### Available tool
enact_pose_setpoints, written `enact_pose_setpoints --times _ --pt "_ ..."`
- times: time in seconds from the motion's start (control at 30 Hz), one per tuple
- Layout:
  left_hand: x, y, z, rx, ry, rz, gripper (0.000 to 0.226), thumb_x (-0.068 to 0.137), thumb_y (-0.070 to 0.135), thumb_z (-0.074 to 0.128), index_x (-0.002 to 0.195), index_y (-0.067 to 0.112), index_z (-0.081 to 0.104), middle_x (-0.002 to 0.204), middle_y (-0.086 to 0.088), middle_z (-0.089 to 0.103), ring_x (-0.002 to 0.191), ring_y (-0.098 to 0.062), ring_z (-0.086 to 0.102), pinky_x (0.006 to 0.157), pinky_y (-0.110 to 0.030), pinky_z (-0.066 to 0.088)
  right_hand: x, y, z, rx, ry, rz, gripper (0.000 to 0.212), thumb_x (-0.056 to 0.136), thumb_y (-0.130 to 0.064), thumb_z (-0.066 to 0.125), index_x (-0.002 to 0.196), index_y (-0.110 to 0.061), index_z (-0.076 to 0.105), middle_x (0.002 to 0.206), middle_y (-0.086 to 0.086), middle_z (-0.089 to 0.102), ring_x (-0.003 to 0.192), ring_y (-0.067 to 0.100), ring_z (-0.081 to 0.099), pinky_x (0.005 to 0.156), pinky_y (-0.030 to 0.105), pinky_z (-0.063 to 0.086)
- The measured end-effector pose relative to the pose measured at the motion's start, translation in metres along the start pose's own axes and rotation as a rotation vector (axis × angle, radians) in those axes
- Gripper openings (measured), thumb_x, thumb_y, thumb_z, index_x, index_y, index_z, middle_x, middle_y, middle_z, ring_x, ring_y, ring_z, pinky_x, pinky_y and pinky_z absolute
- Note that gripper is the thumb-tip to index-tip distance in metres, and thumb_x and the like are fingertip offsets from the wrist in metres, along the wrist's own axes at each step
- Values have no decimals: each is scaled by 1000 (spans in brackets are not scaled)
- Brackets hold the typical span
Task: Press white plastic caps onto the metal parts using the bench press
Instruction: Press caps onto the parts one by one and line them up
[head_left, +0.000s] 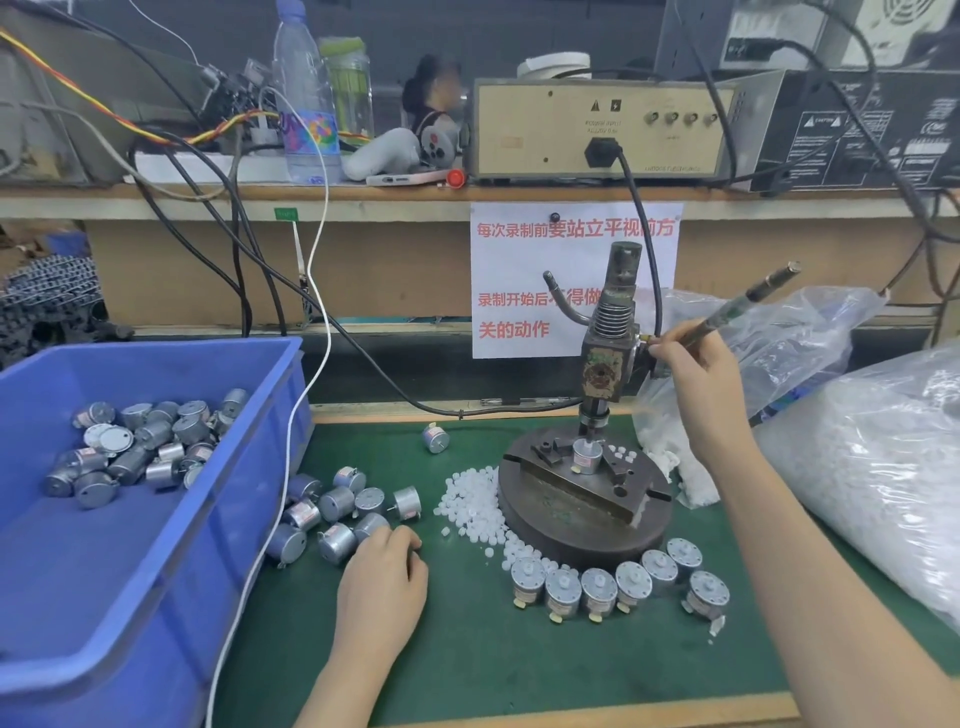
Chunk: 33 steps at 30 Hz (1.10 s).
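Note:
The bench press stands on a round metal base at the centre of the green mat. A metal part with a white cap sits in the fixture under the ram. My right hand grips the press lever, which points up to the right. My left hand rests on the mat with curled fingers touching a loose metal part from the pile. White caps lie scattered left of the base. Several capped parts stand in a row in front.
A blue bin with several metal parts fills the left side. Clear bags of white caps lie at the right. A white cable and black cables hang over the bench. A shelf with electrical boxes runs behind.

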<state>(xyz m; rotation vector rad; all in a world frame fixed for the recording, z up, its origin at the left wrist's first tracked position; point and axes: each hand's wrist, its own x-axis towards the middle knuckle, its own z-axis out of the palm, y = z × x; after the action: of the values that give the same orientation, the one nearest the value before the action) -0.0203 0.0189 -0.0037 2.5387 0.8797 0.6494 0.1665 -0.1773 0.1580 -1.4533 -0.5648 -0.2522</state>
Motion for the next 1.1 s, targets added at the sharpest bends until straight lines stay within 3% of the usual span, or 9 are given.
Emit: enact_pose_setpoints --times 0.27,0.4,0.53,0.6,0.7,0.77,0.87,1.0,1.1 --pt "-1 -3 0 -36 2 17 21 90 18 46 106 19 59 99 2 54 95 -16 50 75 -26 40 0 2 3 -56 7 -24 25 88 -1 48 79 -24 48 79 -8 54 67 -11 54 67 9 42" --pt "-1 -4 0 -60 6 13 21 89 17 47 105 19 60 97 3 54 93 -15 50 75 -25 39 14 -9 -3 -10 33 -19 28 87 -5 49 101 -29 52 93 -9 61 83 -6 58 67 7 43" --pt "-1 -4 1 -63 20 15 21 89 17 47 104 19 61 98 3 54 93 -15 51 74 -25 40 39 -23 -11 259 90 128 27 88 -2 40 103 -18 56 97 -2 64 95 10 62 95 29 47" --pt "-1 -4 1 -71 28 13 21 89 16 47 104 19 62 98 2 55 93 -15 51 74 -26 39 41 -22 -9 248 98 162 35 89 -2 40 120 -12 51 110 1 60 105 11 57 101 29 43" --pt "-2 -4 1 -79 38 13 21 89 16 48 103 18 62 97 2 55 93 -16 52 75 -26 40 28 -5 -7 27 226 179 49 91 -8 43 139 -12 36 134 1 48 120 12 46 105 28 36" --pt "-2 -3 0 -70 44 22 20 89 16 47 103 18 62 97 2 55 93 -16 51 75 -27 40 9 16 -6 -142 266 193 44 93 -10 41 137 -10 41 136 4 48 112 12 49 96 28 39" --pt "-3 -4 0 -62 47 27 19 89 17 47 102 18 61 97 3 54 93 -15 51 75 -26 40 -27 55 6 -404 80 220 40 95 -14 43 134 -8 46 131 10 53 87 10 53 76 26 42" --pt "-4 -1 -2 -65 49 44 17 90 18 45 99 18 60 97 4 54 94 -16 51 74 -26 39 -54 81 27 -654 -207 219 49 92 -28 53 136 -8 44 135 9 50 120 24 48 97 32 37" --pt "-7 1 -5 -76 71 56 14 89 15 46 91 14 60 94 3 53 95 -17 50 71 -29 43 -58 86 34 -890 -271 57 42 91 -23 56 129 -6 50 127 12 56 115 29 51 98 40 39"
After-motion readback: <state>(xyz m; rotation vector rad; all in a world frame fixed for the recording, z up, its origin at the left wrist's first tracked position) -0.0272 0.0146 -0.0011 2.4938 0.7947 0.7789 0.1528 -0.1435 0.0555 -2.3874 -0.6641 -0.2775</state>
